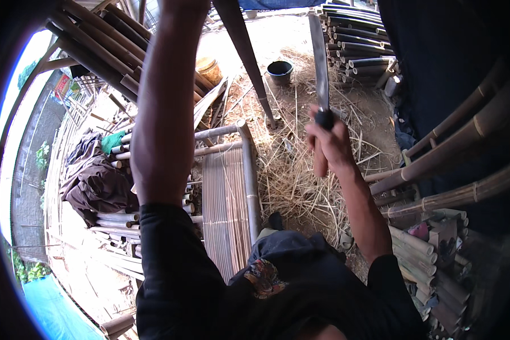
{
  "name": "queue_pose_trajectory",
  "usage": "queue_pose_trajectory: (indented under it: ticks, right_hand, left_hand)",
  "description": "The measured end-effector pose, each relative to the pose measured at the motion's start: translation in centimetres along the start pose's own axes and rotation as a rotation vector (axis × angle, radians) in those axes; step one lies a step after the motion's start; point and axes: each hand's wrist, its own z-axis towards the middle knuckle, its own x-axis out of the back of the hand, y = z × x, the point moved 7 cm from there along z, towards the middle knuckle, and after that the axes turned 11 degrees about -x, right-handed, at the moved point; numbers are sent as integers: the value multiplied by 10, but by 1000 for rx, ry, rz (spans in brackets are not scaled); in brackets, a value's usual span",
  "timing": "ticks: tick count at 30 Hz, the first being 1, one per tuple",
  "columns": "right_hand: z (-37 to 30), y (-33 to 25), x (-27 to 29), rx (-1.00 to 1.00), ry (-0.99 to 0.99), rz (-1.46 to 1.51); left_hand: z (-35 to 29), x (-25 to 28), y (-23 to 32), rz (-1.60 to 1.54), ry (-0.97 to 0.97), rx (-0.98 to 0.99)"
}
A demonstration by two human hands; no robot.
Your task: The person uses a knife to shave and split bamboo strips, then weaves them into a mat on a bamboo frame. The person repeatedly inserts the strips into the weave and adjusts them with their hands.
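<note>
My right hand (331, 139) is closed round the wooden handle (320, 161) of a machete. Its long blade (318, 56) points up and away from me, with a dark collar where it meets the grip. My left forearm (164, 107) stretches far forward, and its hand lies beyond the top edge, out of sight. Beside that forearm a dark bamboo pole (246, 56) slants down, its lower end near the straw-strewn ground. Whether my left hand holds the pole does not show. Below, to the left of my legs, stands a bamboo bench (226, 198) with a slatted top.
A black bucket (280, 72) stands ahead, with bamboo shavings (300, 181) scattered over the ground. Stacked bamboo poles (360, 48) lie at far right, and more poles (102, 45) lean at upper left. Curved bamboo rails (453, 195) jut in at right. Dark cloth (102, 184) covers poles at left.
</note>
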Motion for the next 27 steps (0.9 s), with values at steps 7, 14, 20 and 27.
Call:
queue_pose_trajectory:
  ticks: [7, 14, 20, 27]
  right_hand:
    - [-158, 101, 124, -233, 188, -76]
    - [-263, 32, 137, 72, 238, -364]
    - [-287, -39, 102, 343, 154, -507]
    - [-285, -46, 92, 367, 152, -580]
  left_hand:
    - [-181, -2, -15, 75, 47, 39]
    - [-209, -83, 91, 464, -566, -168]
    - [-227, -81, 150, 322, -638, 31]
    - [-240, -95, 169, 242, -671, 165]
